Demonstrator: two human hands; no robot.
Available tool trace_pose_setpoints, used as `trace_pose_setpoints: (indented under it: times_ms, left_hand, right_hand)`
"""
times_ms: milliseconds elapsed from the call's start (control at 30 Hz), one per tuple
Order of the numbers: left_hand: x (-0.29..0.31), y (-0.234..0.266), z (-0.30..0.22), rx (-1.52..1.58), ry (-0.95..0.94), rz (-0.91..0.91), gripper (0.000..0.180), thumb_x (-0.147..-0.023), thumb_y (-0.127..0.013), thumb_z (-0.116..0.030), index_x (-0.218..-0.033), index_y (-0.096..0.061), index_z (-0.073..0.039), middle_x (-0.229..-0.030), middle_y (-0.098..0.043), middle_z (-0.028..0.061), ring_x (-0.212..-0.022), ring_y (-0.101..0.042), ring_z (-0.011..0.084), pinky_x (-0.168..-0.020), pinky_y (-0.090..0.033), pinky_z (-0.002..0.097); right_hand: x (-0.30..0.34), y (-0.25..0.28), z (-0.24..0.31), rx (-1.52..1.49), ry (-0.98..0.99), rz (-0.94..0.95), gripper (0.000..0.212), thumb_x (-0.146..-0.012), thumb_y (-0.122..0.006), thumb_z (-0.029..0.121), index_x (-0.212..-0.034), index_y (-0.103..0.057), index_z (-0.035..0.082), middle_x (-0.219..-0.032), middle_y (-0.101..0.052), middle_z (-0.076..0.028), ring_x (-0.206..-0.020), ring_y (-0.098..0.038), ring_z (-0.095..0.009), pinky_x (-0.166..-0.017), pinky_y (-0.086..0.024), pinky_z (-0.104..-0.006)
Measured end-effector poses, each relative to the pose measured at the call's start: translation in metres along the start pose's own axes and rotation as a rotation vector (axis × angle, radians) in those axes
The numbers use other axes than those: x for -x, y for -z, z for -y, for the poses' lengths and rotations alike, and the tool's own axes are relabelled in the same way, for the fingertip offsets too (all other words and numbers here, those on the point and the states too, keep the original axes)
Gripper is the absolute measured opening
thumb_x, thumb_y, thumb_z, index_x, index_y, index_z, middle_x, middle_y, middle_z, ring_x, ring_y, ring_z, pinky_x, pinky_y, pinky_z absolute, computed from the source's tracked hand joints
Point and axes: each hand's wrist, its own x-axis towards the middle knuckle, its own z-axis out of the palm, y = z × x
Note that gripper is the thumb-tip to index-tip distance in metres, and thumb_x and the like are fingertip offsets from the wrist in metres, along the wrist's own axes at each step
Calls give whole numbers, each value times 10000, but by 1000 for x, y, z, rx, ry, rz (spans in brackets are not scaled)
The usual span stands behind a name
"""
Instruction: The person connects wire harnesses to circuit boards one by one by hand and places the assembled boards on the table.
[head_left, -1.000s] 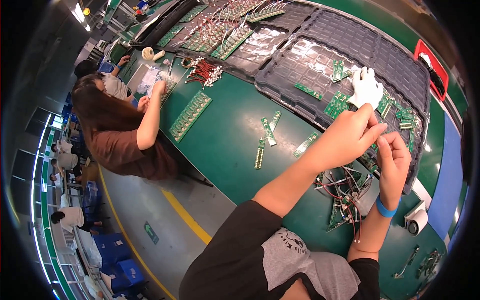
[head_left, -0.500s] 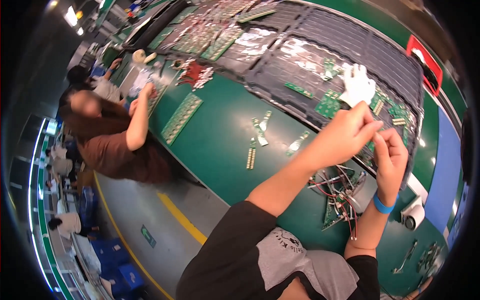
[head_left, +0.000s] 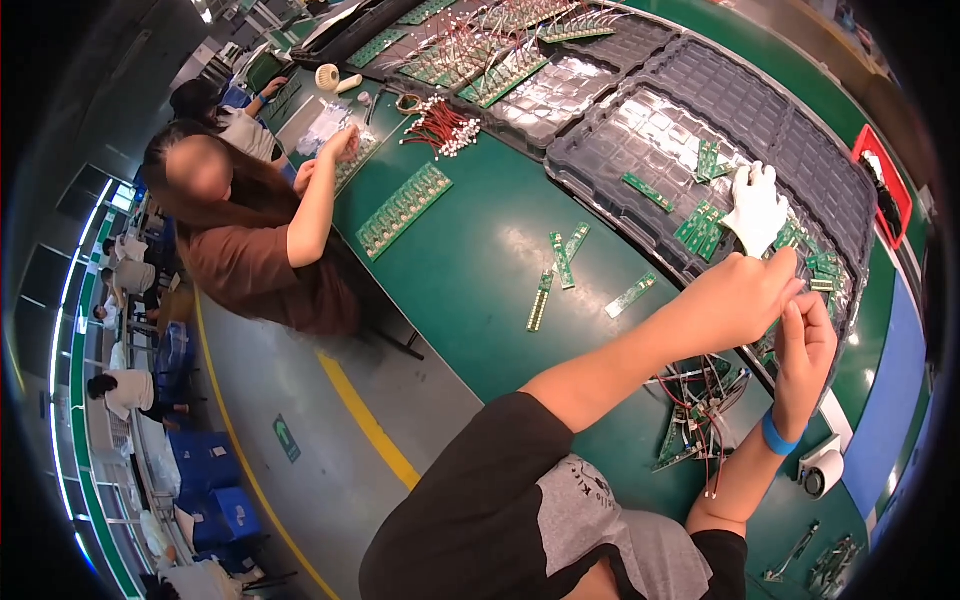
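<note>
My left hand [head_left: 748, 292] is closed in a pinch over the near right part of a black plastic tray [head_left: 600, 172]. Almost touching it, my right hand [head_left: 806, 345] also pinches with thumb and fingers; a blue band circles that wrist. Whatever lies between the fingertips is too small to make out. Just beyond the hands, a white glove [head_left: 757, 210] rests in the tray among small green circuit boards [head_left: 702, 230]. Below my forearm, a tangle of boards with red, black and white wires [head_left: 700, 405] lies on the green table [head_left: 480, 270].
Several narrow boards [head_left: 563, 262] lie mid-table, with a larger board panel [head_left: 404, 210] farther left. Red wires with white connectors [head_left: 442, 128] are heaped near the trays. A person in brown [head_left: 255, 260] works at the left edge. A white cylindrical device [head_left: 822, 472] stands at right.
The whole view has shifted, so the table and trays appear farther right and slightly lower. My hands stay close together, fingers still pinched, beside the glove.
</note>
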Motion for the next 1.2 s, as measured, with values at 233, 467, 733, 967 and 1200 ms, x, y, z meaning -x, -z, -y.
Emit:
trace_pose_setpoints:
  times_ms: [233,467,733,967,1200]
  left_hand:
    - [1,1,2,-57,32,48,177,-854,-499,-124,-774,-410,5,-492,-490,185,-488,-547,361,-407,-401,403]
    - [2,-3,7,-63,-6,132,257,-750,-529,-40,-978,-468,63,-579,-561,179,-569,-587,353,-519,-466,416]
    - [4,-15,10,-136,-22,99,294,-723,-540,-17,-997,-467,62,-607,-574,177,-586,-602,336,-517,-479,392]
    - [3,-11,10,-126,-27,96,271,-748,-532,-25,-1000,-470,54,-612,-568,194,-585,-598,347,-499,-472,403]
    - [4,-8,11,-78,24,108,253,-783,-513,-35,-1026,-482,27,-642,-572,217,-618,-597,365,-514,-470,418]
  right_hand:
    - [-2,4,-2,67,-10,26,149,-888,-488,119,-752,-486,56,-576,-371,82,-499,-278,1,-442,-186,-179]
    - [-9,5,-7,69,-37,-162,146,-890,-497,137,-770,-505,54,-571,-357,91,-494,-255,8,-433,-155,-186]
    - [-7,6,-5,39,-39,-176,141,-891,-494,135,-774,-508,57,-574,-342,90,-496,-247,7,-433,-151,-187]
    - [-6,4,-5,27,-27,-186,136,-892,-490,134,-782,-504,55,-574,-344,86,-494,-249,3,-434,-155,-183]
    - [-7,1,-3,35,-24,-190,139,-891,-491,136,-786,-513,47,-562,-337,83,-494,-252,1,-437,-161,-185]
